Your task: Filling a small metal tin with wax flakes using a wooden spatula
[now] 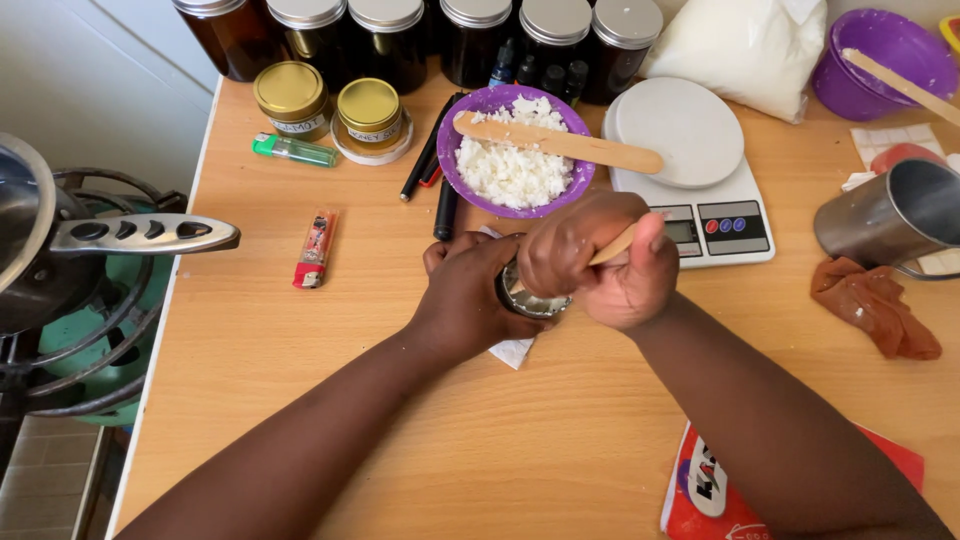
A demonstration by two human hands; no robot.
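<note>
Both hands meet mid-worktop point(300, 400) over a small metal tin point(528, 300).

Left hand point(470, 295): fingers curled around the tin's left side, gripping it steady. The tin sits on a white paper scrap point(512, 350), just in front of the purple bowl. Only its silvery rim shows between the hands; contents hidden.

Right hand point(605, 265): fingers closed in a fist around a wooden stick point(615, 245). The stick angles down toward the tin mouth; its lower end is hidden behind the fingers.

Around them:
- Purple bowl point(450, 165) of white flakes point(510, 170), just behind the hands, with a flat wooden spatula point(560, 145) lying across its rim.
- White digital kitchen scale point(690, 165) right of the bowl, round platter on top, touching or nearly touching the bowl.
- Black pens point(435, 165) left of the bowl.
- Two gold-lidded jars point(330, 100) and a green lighter point(295, 150) at back left; red lighter point(315, 248) lies apart, nearer the left edge.
- Row of dark amber jars point(420, 30) with silver lids along the back.
- White bag point(745, 45) and a second purple bowl point(885, 55) with a stick in it, back right.
- Metal pitcher point(885, 215) at right edge, brown cloth point(875, 305) in front of it.
- Red-and-white packet point(710, 480) at bottom right, partly under the right forearm.
- Pan handle point(145, 235) juts over the worktop's left edge from a gas burner point(70, 330).
</note>
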